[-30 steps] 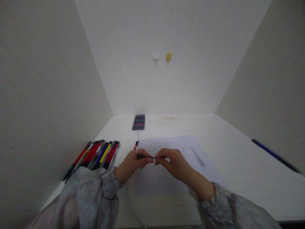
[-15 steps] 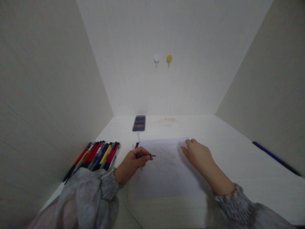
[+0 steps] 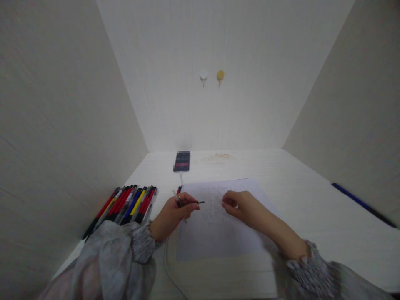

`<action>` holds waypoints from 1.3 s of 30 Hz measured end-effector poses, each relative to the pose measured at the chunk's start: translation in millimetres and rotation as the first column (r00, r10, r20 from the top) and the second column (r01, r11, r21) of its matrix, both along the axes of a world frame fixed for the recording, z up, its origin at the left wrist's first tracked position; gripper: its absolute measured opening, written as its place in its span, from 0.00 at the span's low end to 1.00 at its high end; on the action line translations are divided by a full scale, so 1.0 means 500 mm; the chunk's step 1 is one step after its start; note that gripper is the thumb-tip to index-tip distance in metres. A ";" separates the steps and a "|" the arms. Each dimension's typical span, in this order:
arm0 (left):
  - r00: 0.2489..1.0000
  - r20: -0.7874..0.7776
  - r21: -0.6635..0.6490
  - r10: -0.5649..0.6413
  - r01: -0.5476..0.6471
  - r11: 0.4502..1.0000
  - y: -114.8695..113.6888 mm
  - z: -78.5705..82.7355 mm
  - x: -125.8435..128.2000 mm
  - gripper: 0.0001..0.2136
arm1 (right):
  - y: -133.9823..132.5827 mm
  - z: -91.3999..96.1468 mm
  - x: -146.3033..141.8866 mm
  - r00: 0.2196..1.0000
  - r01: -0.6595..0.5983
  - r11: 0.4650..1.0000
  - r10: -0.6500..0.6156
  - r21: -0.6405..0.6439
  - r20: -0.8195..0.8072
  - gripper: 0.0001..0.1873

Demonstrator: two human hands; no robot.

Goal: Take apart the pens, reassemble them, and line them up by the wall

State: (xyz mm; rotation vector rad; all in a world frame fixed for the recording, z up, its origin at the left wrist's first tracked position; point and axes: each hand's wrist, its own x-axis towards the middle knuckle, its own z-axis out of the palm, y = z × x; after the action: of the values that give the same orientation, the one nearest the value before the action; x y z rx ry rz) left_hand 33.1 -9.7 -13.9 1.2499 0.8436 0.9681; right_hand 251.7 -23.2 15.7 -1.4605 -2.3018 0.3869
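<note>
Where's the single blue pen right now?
In the head view, the blue pen lies alone on the desk at far right, along the right wall, well apart from the right hand and the paper.

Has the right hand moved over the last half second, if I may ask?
Yes. The right hand slid left across the paper, away from its far corner.

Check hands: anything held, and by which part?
Left hand grips a thin dark pen by its rear half, front end free. Right hand holds nothing visible, over the paper.
</note>
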 end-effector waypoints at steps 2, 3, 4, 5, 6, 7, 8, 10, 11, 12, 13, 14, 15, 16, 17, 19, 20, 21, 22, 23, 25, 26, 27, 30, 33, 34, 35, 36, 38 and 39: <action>1.000 -0.009 0.003 -0.002 0.002 1.000 -0.001 0.002 0.000 0.07 | -0.008 0.004 -0.017 0.989 -0.094 0.996 0.093 -0.007 -0.112 0.07; 1.000 -0.013 0.005 -0.002 0.002 1.000 -0.001 0.002 0.001 0.07 | -0.011 0.005 -0.023 0.982 -0.122 0.992 0.120 -0.005 -0.148 0.07; 1.000 -0.017 0.009 0.000 0.000 1.000 -0.001 0.003 0.001 0.07 | -0.012 0.006 -0.027 0.975 -0.141 0.990 0.138 -0.003 -0.176 0.07; 1.000 -0.022 0.012 0.001 -0.001 1.000 -0.001 0.003 0.002 0.08 | -0.013 0.007 -0.031 0.968 -0.156 0.988 0.152 -0.003 -0.198 0.07; 1.000 -0.026 0.014 0.003 -0.002 1.000 -0.001 0.003 0.002 0.08 | -0.014 0.007 -0.033 0.963 -0.166 0.986 0.162 -0.003 -0.216 0.07; 1.000 -0.030 0.015 0.002 -0.002 1.000 -0.002 0.002 0.003 0.08 | -0.014 0.008 -0.034 0.959 -0.175 0.985 0.170 -0.002 -0.227 0.07; 0.999 -0.033 0.016 0.001 -0.001 1.000 -0.002 0.002 0.003 0.08 | -0.014 0.008 -0.036 0.956 -0.181 0.984 0.176 0.001 -0.233 0.07; 0.999 -0.047 0.023 -0.002 0.003 1.000 -0.002 0.002 0.002 0.08 | -0.013 0.008 -0.038 0.955 -0.190 0.982 0.188 0.013 -0.229 0.07; 0.998 -0.058 0.028 -0.004 0.006 1.000 -0.002 0.002 0.002 0.08 | -0.013 0.007 -0.038 0.956 -0.192 0.981 0.191 0.019 -0.222 0.07; 0.998 -0.070 0.034 -0.004 0.006 0.999 -0.002 0.001 0.001 0.08 | -0.013 0.006 -0.039 0.958 -0.192 0.981 0.193 0.026 -0.214 0.07; 0.997 -0.080 0.037 -0.003 0.006 0.999 -0.002 0.001 0.000 0.08 | -0.012 0.005 -0.040 0.959 -0.190 0.981 0.192 0.032 -0.208 0.08; 0.996 -0.088 0.037 -0.004 0.007 0.999 -0.002 0.000 -0.001 0.08 | -0.012 0.003 -0.041 0.960 -0.187 0.982 0.191 0.038 -0.203 0.08; 0.996 -0.093 0.035 -0.008 0.011 0.999 -0.002 -0.001 -0.002 0.08 | -0.012 0.001 -0.042 0.961 -0.186 0.982 0.191 0.044 -0.198 0.08; 0.995 -0.096 0.033 -0.011 0.014 0.999 -0.001 -0.002 -0.003 0.08 | -0.012 -0.001 -0.043 0.962 -0.188 0.981 0.194 0.049 -0.192 0.08; 0.995 -0.102 0.034 -0.013 0.017 0.999 0.000 -0.004 -0.004 0.08 | -0.012 -0.002 -0.045 0.962 -0.192 0.980 0.199 0.055 -0.185 0.08; 0.991 -0.132 0.035 -0.019 0.024 0.999 0.001 -0.009 -0.004 0.08 | -0.013 -0.004 -0.051 0.962 -0.203 0.977 0.211 0.062 -0.174 0.08; 0.989 -0.149 0.035 -0.022 0.027 0.999 0.001 -0.011 -0.005 0.08 | -0.015 -0.004 -0.055 0.961 -0.209 0.976 0.215 0.057 -0.174 0.08; 0.987 -0.160 0.034 -0.023 0.029 0.999 0.002 -0.013 -0.004 0.08 | -0.016 -0.004 -0.059 0.959 -0.213 0.976 0.218 0.047 -0.179 0.08; 0.986 -0.163 0.032 -0.027 0.033 0.999 0.003 -0.014 -0.004 0.09 | -0.018 -0.004 -0.063 0.957 -0.217 0.976 0.219 0.033 -0.191 0.08; 0.988 -0.154 0.031 -0.033 0.038 0.999 0.003 -0.015 -0.004 0.10 | -0.020 -0.004 -0.067 0.953 -0.220 0.975 0.219 0.017 -0.207 0.08; 0.993 -0.110 0.042 -0.046 0.051 0.998 0.004 -0.015 -0.003 0.15 | -0.023 -0.006 -0.073 0.943 -0.227 0.974 0.216 -0.016 -0.253 0.08; 0.994 -0.089 0.051 -0.057 0.062 0.997 0.004 -0.014 -0.003 0.18 | -0.023 -0.007 -0.075 0.936 -0.227 0.973 0.210 -0.030 -0.283 0.08; 0.995 -0.074 0.062 -0.066 0.070 0.996 0.004 -0.012 -0.002 0.20 | -0.022 -0.009 -0.076 0.927 -0.225 0.973 0.201 -0.042 -0.316 0.07; 0.999 -0.040 0.096 -0.037 0.040 0.995 0.000 -0.003 0.002 0.20 | -0.016 -0.013 -0.074 0.894 -0.186 0.980 0.140 -0.067 -0.427 0.06; 0.997 0.066 0.105 0.040 -0.047 0.993 -0.007 0.006 0.008 0.11 | -0.007 -0.015 -0.067 0.815 -0.144 0.986 0.068 -0.089 -0.575 0.06; 0.992 0.113 0.096 0.054 -0.066 0.993 -0.009 0.007 0.009 0.08 | -0.005 -0.014 -0.065 0.782 -0.136 0.986 0.049 -0.093 -0.622 0.06; 0.987 0.149 0.089 0.063 -0.077 0.993 -0.010 0.008 0.010 0.05 | -0.002 -0.014 -0.063 0.752 -0.127 0.988 0.035 -0.092 -0.659 0.06; 0.985 0.161 0.088 0.066 -0.081 0.993 -0.011 0.007 0.010 0.04 | -0.001 -0.013 -0.062 0.730 -0.111 0.990 0.021 -0.088 -0.683 0.06; 0.993 0.098 0.127 0.063 -0.075 0.989 -0.010 0.003 0.008 0.04 | 0.000 -0.011 -0.059 0.723 -0.068 0.996 0.003 -0.066 -0.691 0.06; 0.997 0.041 0.168 0.061 -0.067 0.984 -0.009 -0.001 0.005 0.04 | 0.000 -0.011 -0.059 0.736 -0.042 0.998 0.000 -0.046 -0.677 0.07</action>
State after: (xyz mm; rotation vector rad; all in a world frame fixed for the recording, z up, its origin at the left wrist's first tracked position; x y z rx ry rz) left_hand 35.9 -14.2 -14.2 1.3525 0.7902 1.1292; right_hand 222.2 -23.1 10.4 -1.0607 -1.7118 0.8446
